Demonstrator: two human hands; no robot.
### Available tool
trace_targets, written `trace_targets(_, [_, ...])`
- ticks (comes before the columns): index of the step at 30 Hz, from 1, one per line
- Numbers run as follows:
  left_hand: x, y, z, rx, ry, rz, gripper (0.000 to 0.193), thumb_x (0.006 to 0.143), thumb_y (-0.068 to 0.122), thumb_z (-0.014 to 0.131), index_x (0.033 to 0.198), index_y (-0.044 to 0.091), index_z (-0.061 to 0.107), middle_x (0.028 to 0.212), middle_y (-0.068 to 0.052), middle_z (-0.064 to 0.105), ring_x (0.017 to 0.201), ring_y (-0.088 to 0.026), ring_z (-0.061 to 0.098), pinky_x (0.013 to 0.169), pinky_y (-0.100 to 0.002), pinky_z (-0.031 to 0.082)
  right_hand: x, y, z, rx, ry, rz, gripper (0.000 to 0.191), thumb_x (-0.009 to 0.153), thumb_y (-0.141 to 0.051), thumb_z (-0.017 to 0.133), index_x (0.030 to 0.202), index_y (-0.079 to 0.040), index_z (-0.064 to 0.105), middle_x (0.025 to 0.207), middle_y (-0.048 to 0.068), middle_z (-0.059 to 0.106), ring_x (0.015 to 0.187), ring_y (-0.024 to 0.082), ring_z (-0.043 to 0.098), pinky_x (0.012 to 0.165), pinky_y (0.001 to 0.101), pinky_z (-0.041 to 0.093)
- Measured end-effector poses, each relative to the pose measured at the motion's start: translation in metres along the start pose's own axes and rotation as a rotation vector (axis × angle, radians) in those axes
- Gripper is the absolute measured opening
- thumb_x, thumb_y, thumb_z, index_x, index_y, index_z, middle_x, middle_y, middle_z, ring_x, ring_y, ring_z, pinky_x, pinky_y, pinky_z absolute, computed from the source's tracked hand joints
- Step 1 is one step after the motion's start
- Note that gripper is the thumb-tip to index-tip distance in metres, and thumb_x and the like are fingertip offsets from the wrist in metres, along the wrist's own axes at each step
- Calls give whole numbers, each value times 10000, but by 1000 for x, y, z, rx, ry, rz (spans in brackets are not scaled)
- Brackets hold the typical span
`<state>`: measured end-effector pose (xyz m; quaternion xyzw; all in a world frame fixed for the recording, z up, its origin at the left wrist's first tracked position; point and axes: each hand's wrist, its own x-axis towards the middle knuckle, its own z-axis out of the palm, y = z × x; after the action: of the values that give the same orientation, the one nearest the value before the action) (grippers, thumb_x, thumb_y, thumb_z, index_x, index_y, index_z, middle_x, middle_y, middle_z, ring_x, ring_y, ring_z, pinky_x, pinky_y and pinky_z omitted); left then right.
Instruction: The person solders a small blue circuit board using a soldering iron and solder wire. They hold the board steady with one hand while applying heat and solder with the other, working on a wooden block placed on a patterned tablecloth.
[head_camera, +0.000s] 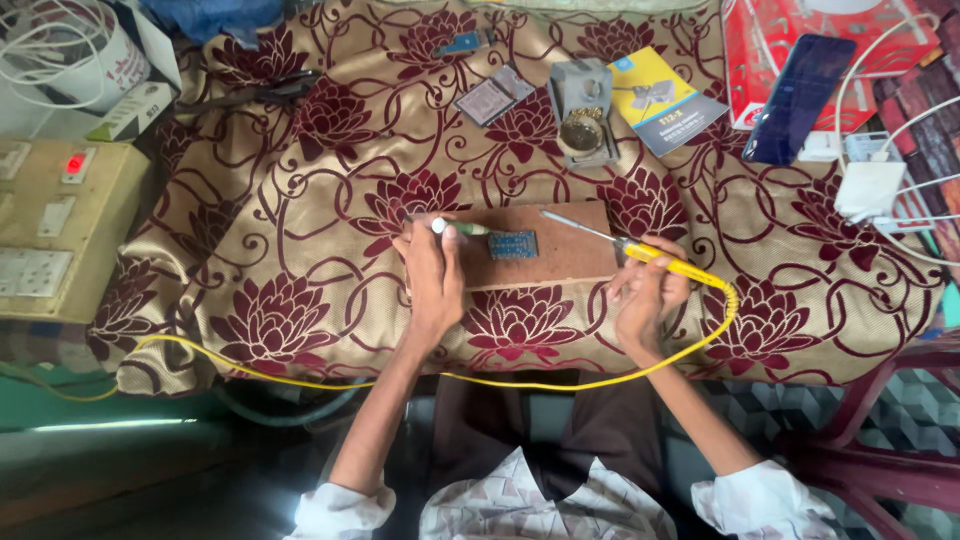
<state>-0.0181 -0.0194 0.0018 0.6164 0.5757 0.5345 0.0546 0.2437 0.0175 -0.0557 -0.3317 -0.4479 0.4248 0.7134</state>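
A small blue circuit board (513, 244) lies on a brown wooden board (560, 255) on the flowered cloth. My left hand (432, 272) rests at the board's left end and holds a small white-and-green tube (458, 228) pointing at the circuit board. My right hand (648, 290) grips a yellow-handled soldering iron (640, 252); its metal tip hangs over the wooden board's far right part, apart from the circuit board. The iron's yellow cord (560, 383) loops along the table's near edge to the left.
A grey stand with brass cleaning wool (583, 125), a leaflet (660, 98), a small packet (494, 96) and pliers (250, 93) lie at the back. A dark phone (798, 85) on a red box and a white charger (868, 188) sit right. A switchboard (55, 225) stands left.
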Motion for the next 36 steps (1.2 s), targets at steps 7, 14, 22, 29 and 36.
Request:
trace_targets(7, [-1,-1,3,99,-24,22,264,1108,223,415,1181,38,589,1012,-142,565,989,-266,501,958,-435,288,-9,0,-4,-23,-119,-67,356,1151,-370,440,1198,-28,525,748,39,519,508,115,485,470,225,340])
trace_targets(14, [-6,-18,10,-63,7,-15,417,1133,372,294,1159,66,576,838,-25,611,872,-183,433,909,-393,285,1,8,-6,96,48,34,335,1160,-364,422,1106,-49,522,746,13,451,494,96,461,425,233,339])
trace_targets(22, [-7,-17,8,-7,-11,42,421,1124,418,311,1109,99,585,833,-41,552,864,-179,438,923,-400,278,-6,0,-2,-81,-67,-4,314,1153,-340,426,1132,-36,502,804,57,522,518,114,517,453,243,381])
trace_targets(29, [-5,-5,2,-28,-18,49,302,1121,297,396,1142,62,584,1030,-97,573,963,-248,456,962,-396,308,-7,0,-2,-87,-141,-64,312,1157,-327,432,1183,-20,481,831,72,537,535,123,529,487,242,405])
trace_targets(36, [-4,-2,1,-70,-56,59,294,1127,232,375,1186,20,570,1124,-105,722,1026,-265,525,987,-417,347,-7,-2,1,-136,-122,-62,293,1130,-239,497,1265,21,482,872,114,597,519,125,556,480,235,423])
